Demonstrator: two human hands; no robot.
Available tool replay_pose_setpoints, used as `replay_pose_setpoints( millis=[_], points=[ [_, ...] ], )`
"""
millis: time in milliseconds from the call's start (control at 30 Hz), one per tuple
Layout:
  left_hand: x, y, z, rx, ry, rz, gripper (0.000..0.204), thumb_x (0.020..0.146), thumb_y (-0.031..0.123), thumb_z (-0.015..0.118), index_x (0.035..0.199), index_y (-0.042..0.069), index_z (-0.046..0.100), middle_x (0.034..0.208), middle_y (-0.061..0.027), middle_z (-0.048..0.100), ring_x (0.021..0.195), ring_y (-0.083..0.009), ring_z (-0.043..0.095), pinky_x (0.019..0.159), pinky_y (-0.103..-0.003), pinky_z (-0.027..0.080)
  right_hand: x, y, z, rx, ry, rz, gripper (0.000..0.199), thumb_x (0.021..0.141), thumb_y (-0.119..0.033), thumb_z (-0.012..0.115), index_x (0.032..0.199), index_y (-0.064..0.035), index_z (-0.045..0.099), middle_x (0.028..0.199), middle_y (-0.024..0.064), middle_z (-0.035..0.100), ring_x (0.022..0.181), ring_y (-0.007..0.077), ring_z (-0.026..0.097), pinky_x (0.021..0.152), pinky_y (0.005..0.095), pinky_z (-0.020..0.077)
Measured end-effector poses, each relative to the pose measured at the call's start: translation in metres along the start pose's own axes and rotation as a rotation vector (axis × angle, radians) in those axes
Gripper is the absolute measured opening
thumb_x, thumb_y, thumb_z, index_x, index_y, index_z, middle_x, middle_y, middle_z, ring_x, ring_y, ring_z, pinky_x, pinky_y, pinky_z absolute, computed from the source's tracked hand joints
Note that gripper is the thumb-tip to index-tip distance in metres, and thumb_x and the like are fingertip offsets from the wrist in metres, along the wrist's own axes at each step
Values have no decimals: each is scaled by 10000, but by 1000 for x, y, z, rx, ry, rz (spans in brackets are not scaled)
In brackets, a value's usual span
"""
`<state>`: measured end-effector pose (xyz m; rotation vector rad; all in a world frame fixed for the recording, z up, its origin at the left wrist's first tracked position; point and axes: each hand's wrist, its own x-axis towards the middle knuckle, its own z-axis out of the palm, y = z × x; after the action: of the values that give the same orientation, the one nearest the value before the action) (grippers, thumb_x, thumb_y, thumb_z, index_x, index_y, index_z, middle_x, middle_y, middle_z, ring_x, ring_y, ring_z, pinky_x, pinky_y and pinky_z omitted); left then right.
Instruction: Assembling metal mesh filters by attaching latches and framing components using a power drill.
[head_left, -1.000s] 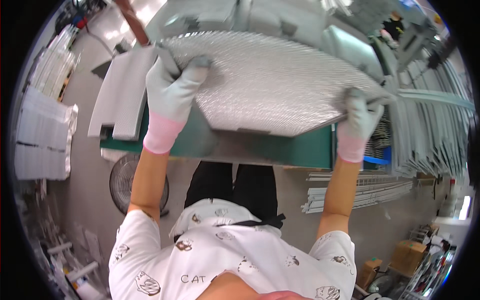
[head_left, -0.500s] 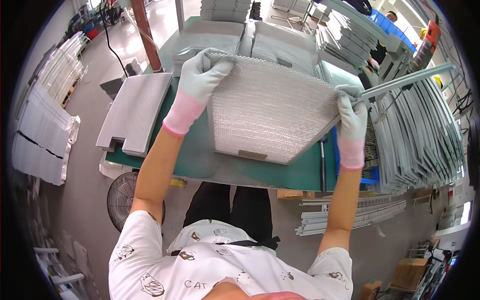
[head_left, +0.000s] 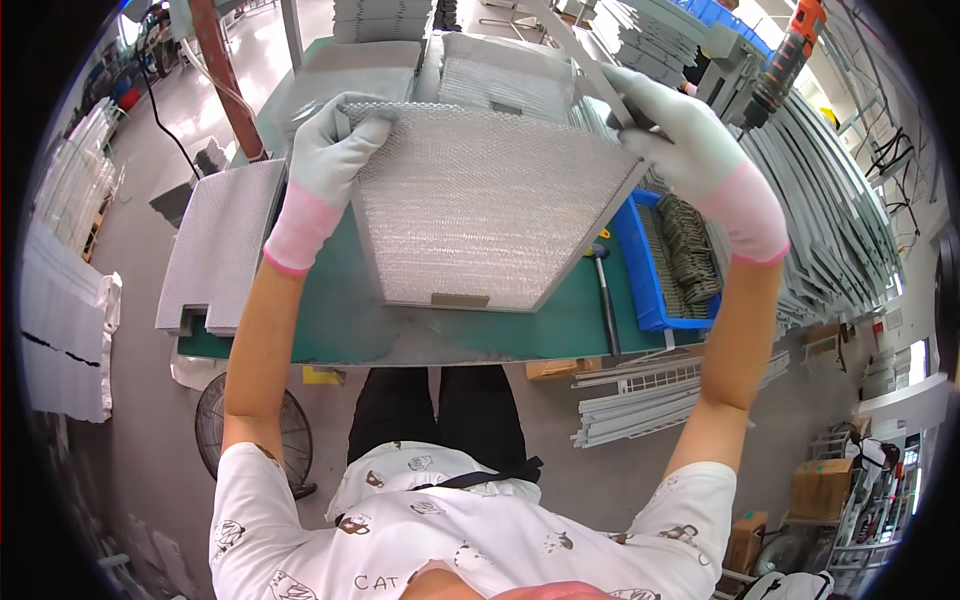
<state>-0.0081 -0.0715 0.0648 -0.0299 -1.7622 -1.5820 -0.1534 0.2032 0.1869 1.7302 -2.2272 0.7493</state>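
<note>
Both hands wear pale gloves with pink cuffs. The left hand (head_left: pixel 335 150) grasps the mesh panel (head_left: pixel 480 215) at its far left corner. The right hand (head_left: pixel 690 130) grasps a pale strip (head_left: pixel 587 62) near its end, by the panel's far right corner; whether the fingers also bear on that corner cannot be told. The mesh panel is above the middle of the green surface (head_left: pixel 330 335), narrow side toward the near edge, far side apparently raised; contact below is unclear.

Handling, as judged: the panel is best steadied by its framing, with light pressure on the mesh. The strip should meet the bare far side squarely — a skewed approach could crush or fold it.

Condition: silvery, glossy, finely ribbed, wider at the far side. Thin grey framing shows on 3 sides; none is visible on the far side. 1 small dull plate sits on the near side. No tear is evident.

Surroundings: a hammer (head_left: pixel 607 305) lies toward the near right corner, just beside a blue bin (head_left: pixel 640 275) of packed metal pieces (head_left: pixel 688 250). A stack of notched mesh sheets (head_left: pixel 220 240) occupies the left edge — partly overhanging.
</note>
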Motion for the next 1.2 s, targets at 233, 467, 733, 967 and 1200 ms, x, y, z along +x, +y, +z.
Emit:
replay_pose_setpoints(
  millis=[233, 467, 733, 967, 1200],
  points=[
    [0, 20, 34, 103, 303, 225, 496, 834, 94, 714, 1267, -32, 509, 852, 0, 618, 754, -26, 545, 689, -164, 451, -7, 5, -13, 161, -183, 135, 491, 852, 3, 537, 1338, -45, 482, 935, 117, 639, 819, 192, 603, 768, 317, 496],
    [-9, 15, 28, 73, 321, 277, 495, 830, 61, 710, 1269, -42, 503, 881, -15, 615, 767, -34, 559, 705, -169, 466, -6, 10, -14, 98, -153, 75, 400, 886, -42, 518, 1284, -4, 510, 931, 120, 637, 837, 179, 606, 781, 307, 492],
    [-5, 15, 32, 92, 277, 280, 599, 884, 38, 631, 1409, -25, 350, 983, -41, 599, 881, -66, 550, 796, -193, 445, 0, 17, -12, -24, -284, -68, 370, 877, -13, 531, 1247, 6, 545, 984, 152, 639, 892, 240, 624, 824, 331, 495],
    [2, 13, 30, -88, 324, 414, 514, 903, 57, 611, 1364, -6, 393, 1054, -72, 606, 916, -78, 547, 820, -207, 440, 6, 3, -19, -174, -454, -124, 407, 854, -9, 530, 1261, -15, 539, 1007, 102, 613, 981, 174, 583, 1008, 307, 338],
    [-11, 14, 32, -28, 457, 416, 389, 904, 62, 626, 1254, -21, 478, 998, -47, 595, 944, -75, 544, 846, -213, 436, 33, -18, 11, -8, -497, -237, 253, 864, -92, 586, 1068, 49, 537, 833, 122, 525, 769, 184, 511, 731, 304, 430]
  ],
)
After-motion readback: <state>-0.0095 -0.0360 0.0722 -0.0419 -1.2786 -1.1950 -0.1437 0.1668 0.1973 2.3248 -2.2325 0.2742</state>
